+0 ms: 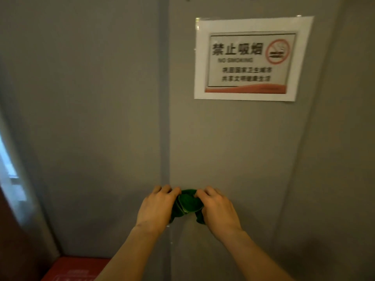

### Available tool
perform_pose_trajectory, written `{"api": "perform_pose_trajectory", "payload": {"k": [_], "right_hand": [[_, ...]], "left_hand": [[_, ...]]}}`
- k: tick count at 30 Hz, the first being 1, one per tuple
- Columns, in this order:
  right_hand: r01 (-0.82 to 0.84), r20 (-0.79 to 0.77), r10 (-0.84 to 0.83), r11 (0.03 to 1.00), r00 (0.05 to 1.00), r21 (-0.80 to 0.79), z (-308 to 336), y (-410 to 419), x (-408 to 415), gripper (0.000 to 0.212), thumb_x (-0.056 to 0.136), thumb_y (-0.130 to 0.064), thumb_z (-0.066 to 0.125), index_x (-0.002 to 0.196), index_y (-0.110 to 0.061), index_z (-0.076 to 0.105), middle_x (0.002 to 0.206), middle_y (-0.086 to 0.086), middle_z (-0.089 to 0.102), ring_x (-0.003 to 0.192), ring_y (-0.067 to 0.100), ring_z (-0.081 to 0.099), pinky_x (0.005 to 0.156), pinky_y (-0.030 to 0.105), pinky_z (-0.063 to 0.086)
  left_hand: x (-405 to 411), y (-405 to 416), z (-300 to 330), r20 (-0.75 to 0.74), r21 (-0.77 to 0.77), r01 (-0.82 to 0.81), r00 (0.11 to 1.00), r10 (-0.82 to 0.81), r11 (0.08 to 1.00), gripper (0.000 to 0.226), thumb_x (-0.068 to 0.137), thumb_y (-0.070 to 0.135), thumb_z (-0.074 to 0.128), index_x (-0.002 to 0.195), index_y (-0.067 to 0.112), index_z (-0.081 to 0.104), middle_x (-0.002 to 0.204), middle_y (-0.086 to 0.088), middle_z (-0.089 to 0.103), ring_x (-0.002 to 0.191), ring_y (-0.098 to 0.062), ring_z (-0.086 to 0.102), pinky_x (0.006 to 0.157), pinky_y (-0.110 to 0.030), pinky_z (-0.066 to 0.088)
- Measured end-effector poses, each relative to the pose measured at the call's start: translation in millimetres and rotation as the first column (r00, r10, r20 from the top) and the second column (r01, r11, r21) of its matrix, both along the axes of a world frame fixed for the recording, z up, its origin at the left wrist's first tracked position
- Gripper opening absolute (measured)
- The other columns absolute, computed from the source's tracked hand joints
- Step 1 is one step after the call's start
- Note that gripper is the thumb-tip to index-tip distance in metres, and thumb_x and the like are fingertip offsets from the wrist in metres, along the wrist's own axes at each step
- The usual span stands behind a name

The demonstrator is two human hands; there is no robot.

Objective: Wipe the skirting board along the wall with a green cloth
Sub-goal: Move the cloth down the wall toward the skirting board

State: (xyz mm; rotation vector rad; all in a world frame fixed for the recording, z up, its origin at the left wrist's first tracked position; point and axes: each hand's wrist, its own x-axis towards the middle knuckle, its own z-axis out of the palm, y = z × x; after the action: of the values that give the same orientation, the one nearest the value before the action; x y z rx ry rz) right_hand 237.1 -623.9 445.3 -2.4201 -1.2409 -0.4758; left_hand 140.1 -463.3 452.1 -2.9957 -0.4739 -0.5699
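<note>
A dark green cloth [187, 205] is bunched up between both my hands, held in the air in front of a grey wall [101, 98]. My left hand [157, 207] grips its left side with fingers curled over the top. Gripping the cloth's right side the same way is my right hand [217, 209]. The two hands are close together, almost touching. No skirting board shows in this view; the bottom of the wall is hidden by my forearms and the frame edge.
A no-smoking sign [251, 59] on white paper is taped to the wall at the upper right. A vertical seam [164, 98] runs down the wall. A red box [77, 268] sits low at the left. A bright opening [8, 169] lies at the far left.
</note>
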Motion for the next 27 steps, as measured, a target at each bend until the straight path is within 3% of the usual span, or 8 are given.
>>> {"api": "perform_pose_trajectory", "payload": {"k": [6, 12, 27], "right_hand": [[0.096, 0.002, -0.096, 0.995, 0.995, -0.001, -6, -93, 27, 0.051, 0.066, 0.001, 0.069, 0.112, -0.018, 0.057, 0.103, 0.007, 0.056, 0.093, 0.03, 0.052, 0.063, 0.04, 0.048], [0.138, 0.012, -0.138, 0.99, 0.99, -0.005, -12, -136, 38, 0.047, 0.072, 0.002, 0.064, 0.112, -0.019, 0.056, 0.103, 0.005, 0.054, 0.093, 0.028, 0.051, 0.064, 0.04, 0.048], [0.166, 0.011, -0.166, 0.985, 0.986, -0.052, -28, -94, 46, 0.047, 0.072, 0.002, 0.063, 0.115, -0.018, 0.056, 0.104, 0.008, 0.055, 0.091, 0.031, 0.052, 0.061, 0.04, 0.044]], "left_hand": [[42, -87, -6, 0.005, -0.026, 0.096, 0.995, -0.096, 0.995, 0.049, 0.088, 0.013, 0.069, 0.129, 0.028, 0.046, 0.126, 0.0, 0.053, 0.116, -0.025, 0.049, 0.076, -0.039, 0.049], [58, -128, -13, -0.026, -0.034, 0.129, 0.991, -0.13, 0.991, 0.054, 0.086, 0.012, 0.073, 0.13, 0.028, 0.044, 0.127, -0.001, 0.052, 0.117, -0.026, 0.049, 0.075, -0.039, 0.05], [71, -82, -31, -0.025, -0.061, 0.169, 0.985, -0.171, 0.984, 0.051, 0.09, 0.009, 0.067, 0.133, 0.027, 0.044, 0.127, -0.002, 0.053, 0.117, -0.027, 0.047, 0.076, -0.039, 0.049]]}}
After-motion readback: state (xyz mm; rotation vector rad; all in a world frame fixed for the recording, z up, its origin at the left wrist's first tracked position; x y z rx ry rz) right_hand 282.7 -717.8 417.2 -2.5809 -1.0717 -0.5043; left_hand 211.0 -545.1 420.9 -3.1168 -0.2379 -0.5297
